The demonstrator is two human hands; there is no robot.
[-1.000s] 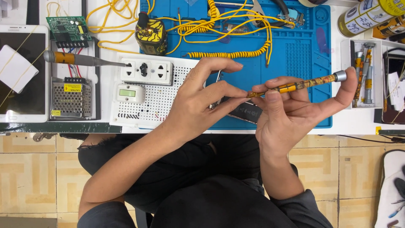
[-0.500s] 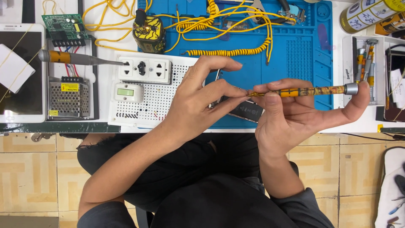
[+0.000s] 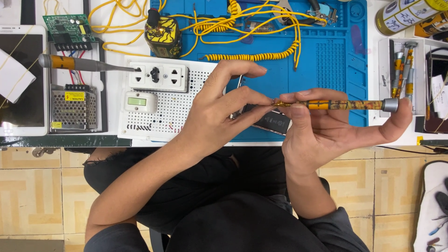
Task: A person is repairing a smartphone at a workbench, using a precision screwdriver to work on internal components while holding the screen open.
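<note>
Far left edge of the surface: a tablet w/ a white paper on it, then a green circuit board above a metal-cased power supply. A second screwdriver lies across, tip toward a white socket strip, which sits on a white perforated board w/ a small LCD meter. Yellow coiled cable runs over the blue work mat toward the back edge.

Left hand: fingers narrowed to a pinch, thumb and forefinger closed right at the tip end of the precision screwdriver. Can't tell if a bit or screw sits between them; too small. Right hand: curled round the screwdriver shaft, holding it level above the surface's front edge, palm-side finger braced on the silver end cap. Just under the hands a dark phone-like device lies on the mat near the front edge, mostly hidden.

Step, as I judge it: seating or adjusting smth at the driver tip, not yet driving. Next move prob. calls for tipping the driver down to the device w/ a steady left-hand guide.

Right edge: a tray of spare screwdrivers, a can at the back corner.
</note>
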